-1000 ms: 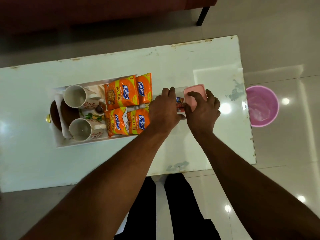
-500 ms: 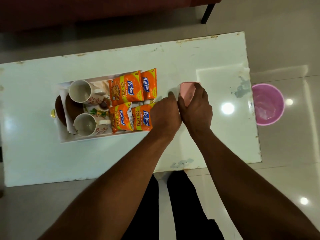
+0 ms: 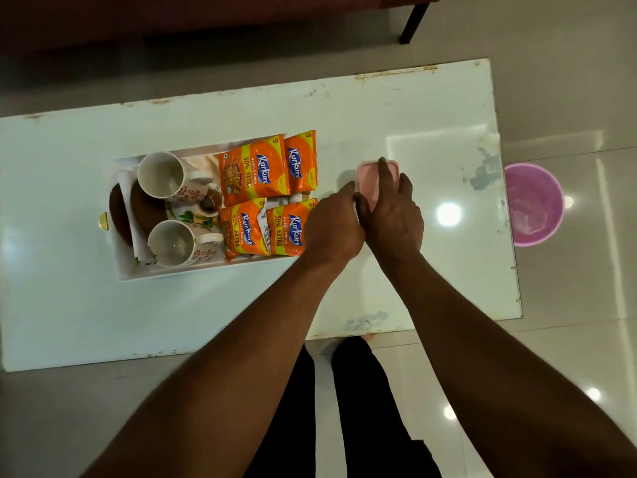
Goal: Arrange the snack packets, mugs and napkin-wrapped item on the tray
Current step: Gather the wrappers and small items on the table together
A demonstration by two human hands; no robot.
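A white tray [image 3: 193, 272] on the white table [image 3: 69, 305] holds two white floral mugs [image 3: 162, 175] [image 3: 170, 241], several orange Kurkure snack packets [image 3: 253, 170], and a brown item in a white napkin [image 3: 120, 208] at its left end. Just right of the tray sits a small pink-lidded box [image 3: 367, 174]. My right hand [image 3: 393, 215] lies flat on its lid with the fingers spread over it. My left hand [image 3: 332, 229] grips the box's left side, and the box body is hidden under both hands.
A small brown jar [image 3: 208, 203] stands between the mugs. A pink bucket [image 3: 532, 203] sits on the glossy floor past the table's right edge. A dark sofa with a black leg [image 3: 412, 22] lies beyond the table. My legs are at the near edge.
The pink lid, held tilted in my right hand a second ago, now lies on the box under my right palm. My left hand stays against the box's left side.
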